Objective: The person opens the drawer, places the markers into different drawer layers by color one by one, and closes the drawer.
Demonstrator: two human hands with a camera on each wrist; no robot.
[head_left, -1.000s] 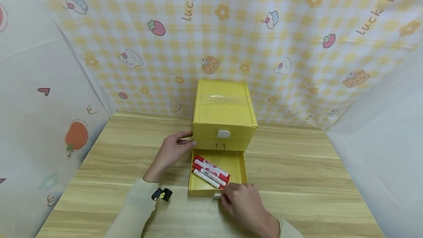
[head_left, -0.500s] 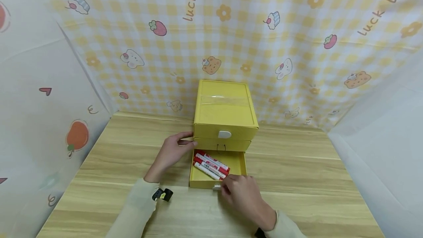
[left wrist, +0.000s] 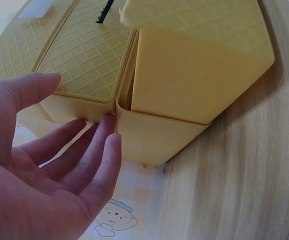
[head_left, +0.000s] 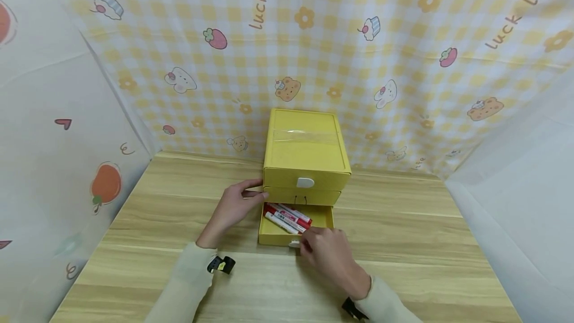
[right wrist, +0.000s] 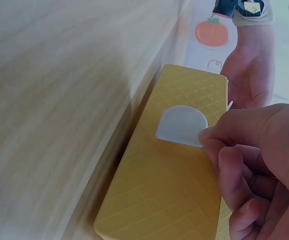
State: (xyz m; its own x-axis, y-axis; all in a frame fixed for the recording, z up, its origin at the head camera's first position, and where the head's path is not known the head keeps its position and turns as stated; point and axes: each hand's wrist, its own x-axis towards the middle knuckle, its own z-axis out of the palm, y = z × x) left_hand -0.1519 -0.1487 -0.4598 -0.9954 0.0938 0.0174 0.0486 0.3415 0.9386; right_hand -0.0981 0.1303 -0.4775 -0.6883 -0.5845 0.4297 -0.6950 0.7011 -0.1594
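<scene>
A yellow desktop drawer box (head_left: 307, 148) stands on the table with its bottom drawer (head_left: 274, 239) pulled partway out. Several red-and-white markers (head_left: 287, 219) lie slantwise inside that drawer. My right hand (head_left: 331, 258) pinches the white pull tab (right wrist: 183, 125) on the drawer's front, its other fingers curled below in the right wrist view. At the box's left side rests my left hand (head_left: 234, 206), its fingers fairly straight along the side wall. In the left wrist view, the left thumb (left wrist: 39, 87) lies by the middle drawer's front (left wrist: 87, 55).
The wooden table (head_left: 412, 233) extends on both sides of the box. Close behind hangs a yellow checked cloth (head_left: 251, 64), with white sheets at left and right. A second white tab (head_left: 305, 182) and a thin cord loop (head_left: 300, 199) mark the upper drawer fronts.
The bottom drawer has slid inward toward the box, markers with it, and my right hand has moved forward along with its tab. My left hand has stayed at the box's side.
</scene>
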